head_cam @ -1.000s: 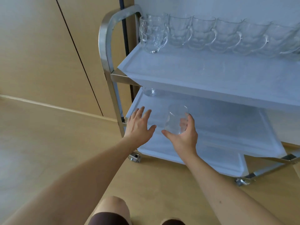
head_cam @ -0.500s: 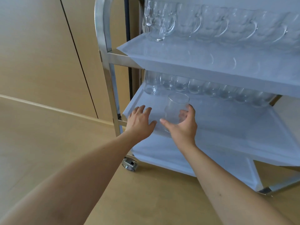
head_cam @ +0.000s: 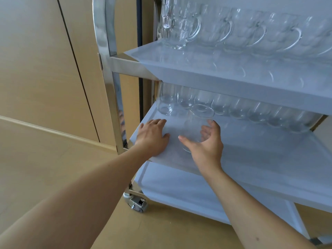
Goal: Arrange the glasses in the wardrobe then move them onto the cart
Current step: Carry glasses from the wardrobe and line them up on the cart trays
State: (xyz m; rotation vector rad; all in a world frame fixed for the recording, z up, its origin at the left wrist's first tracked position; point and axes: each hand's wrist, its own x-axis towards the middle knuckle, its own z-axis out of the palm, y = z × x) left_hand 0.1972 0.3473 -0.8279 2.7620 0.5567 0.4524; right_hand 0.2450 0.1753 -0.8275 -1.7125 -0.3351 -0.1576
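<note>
A clear glass tumbler (head_cam: 195, 123) stands upright in my right hand (head_cam: 206, 150), thumb on its left side and fingers curled round its right. It is at the front left of the cart's white middle shelf (head_cam: 251, 150); whether its base touches the shelf I cannot tell. My left hand (head_cam: 152, 137) rests flat on that shelf's front left corner, fingers straight, holding nothing. A row of several similar tumblers (head_cam: 239, 108) lines the back of the middle shelf. Several handled glass mugs (head_cam: 224, 27) stand in a row on the top shelf (head_cam: 233, 69).
The cart has a steel frame (head_cam: 107, 51) on the left, a white bottom shelf (head_cam: 179, 186) and a caster wheel (head_cam: 137, 203). Beige cupboard doors (head_cam: 45, 60) stand behind and to the left. Wooden floor (head_cam: 53, 168) lies in front.
The view has dropped and come closer, revealing the tumbler row at the back. My right hand has carried the glass in over the middle shelf. My left hand has settled flat on its corner.
</note>
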